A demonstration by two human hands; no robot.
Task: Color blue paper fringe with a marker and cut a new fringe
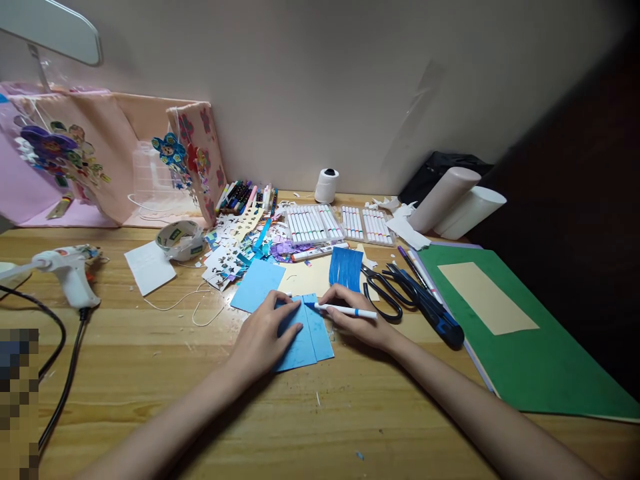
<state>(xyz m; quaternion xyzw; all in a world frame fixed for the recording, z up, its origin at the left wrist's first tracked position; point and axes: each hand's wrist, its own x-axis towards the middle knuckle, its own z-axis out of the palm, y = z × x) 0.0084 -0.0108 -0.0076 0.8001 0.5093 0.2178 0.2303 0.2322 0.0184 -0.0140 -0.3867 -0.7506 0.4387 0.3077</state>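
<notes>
My left hand point(263, 337) lies flat with fingers spread on a light blue paper point(314, 339) in the middle of the wooden desk point(150, 373). My right hand point(357, 319) holds a white marker with a blue tip point(347, 311), its tip touching the top edge of that paper. A second light blue sheet point(257, 283) lies just above the left hand. A darker blue striped paper piece point(346, 267) sits above the right hand on a cream sheet point(310, 275).
Black scissors point(383, 293) and a blue-black utility knife point(433, 310) lie right of my right hand. A green folder with a cream sheet point(520, 353) is at right. Marker trays point(340, 223), paper scraps point(235, 250), tape roll point(181, 240) and a glue gun point(70, 270) fill the back and left.
</notes>
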